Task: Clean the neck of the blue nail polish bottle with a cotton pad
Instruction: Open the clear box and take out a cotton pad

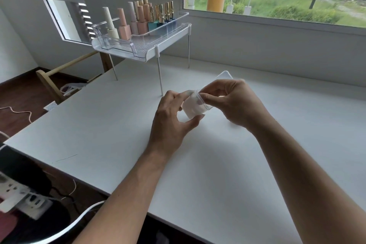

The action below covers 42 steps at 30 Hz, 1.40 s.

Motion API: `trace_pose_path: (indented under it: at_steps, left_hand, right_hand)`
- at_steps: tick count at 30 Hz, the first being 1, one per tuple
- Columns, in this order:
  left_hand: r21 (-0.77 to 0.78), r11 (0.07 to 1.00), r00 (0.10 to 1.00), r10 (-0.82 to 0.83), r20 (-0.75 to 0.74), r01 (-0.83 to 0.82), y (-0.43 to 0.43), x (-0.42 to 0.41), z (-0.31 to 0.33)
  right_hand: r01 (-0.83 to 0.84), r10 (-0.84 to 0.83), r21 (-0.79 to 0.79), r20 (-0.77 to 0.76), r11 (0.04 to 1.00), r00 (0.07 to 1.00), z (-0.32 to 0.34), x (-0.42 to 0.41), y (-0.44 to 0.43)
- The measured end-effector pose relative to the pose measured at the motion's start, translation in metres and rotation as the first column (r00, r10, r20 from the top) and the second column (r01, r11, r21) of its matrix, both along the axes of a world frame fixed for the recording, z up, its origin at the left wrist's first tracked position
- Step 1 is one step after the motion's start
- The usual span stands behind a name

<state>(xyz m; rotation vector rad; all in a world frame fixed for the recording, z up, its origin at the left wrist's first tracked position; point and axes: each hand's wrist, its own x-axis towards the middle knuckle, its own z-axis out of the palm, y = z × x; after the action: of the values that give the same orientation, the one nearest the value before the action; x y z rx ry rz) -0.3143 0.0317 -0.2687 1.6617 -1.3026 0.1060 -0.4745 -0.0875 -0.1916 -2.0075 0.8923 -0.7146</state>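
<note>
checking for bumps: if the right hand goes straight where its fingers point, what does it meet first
The pad box: the right hand seems to pinch at its mouth, with the left hand gripping it beyond.

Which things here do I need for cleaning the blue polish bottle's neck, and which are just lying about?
Needed: cotton pad box, gripped by left hand, right hand pinching at its rim; blue nail polish bottles in the clear tray.
Lying about: pink and cream polish bottles, white shelf, power strip, wooden frame.
</note>
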Motion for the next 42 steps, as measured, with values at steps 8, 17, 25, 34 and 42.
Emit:
trace_pose_path:
  at_steps: [8,17,25,34,42]
  left_hand:
    - [0.062,0.998,0.995,0.013,-0.097,-0.007,0.001,0.001,0.000]
    - [0.097,0.993,0.982,-0.043,-0.184,0.061,0.006,-0.002,0.001]
    - [-0.086,0.994,0.970,0.038,-0.240,-0.060,0.005,-0.003,0.023]
    - [-0.058,0.995,0.966,0.066,-0.252,-0.083,-0.001,0.003,0.034]
    - [-0.044,0.993,0.956,0.092,-0.280,-0.108,-0.003,0.006,0.044]
  right_hand:
    - [0.013,-0.013,0.001,0.075,1.000,0.997,0.002,-0.006,0.006]
    - [0.040,-0.030,-0.088,0.112,0.995,0.993,-0.008,0.004,0.007]
    - [0.065,-0.040,-0.156,0.157,0.986,0.987,-0.017,0.011,0.012]
    - [0.089,-0.053,-0.216,0.168,0.972,0.984,-0.021,0.013,0.016]
    - [0.123,-0.087,-0.198,0.181,0.972,0.980,-0.022,0.013,0.017]
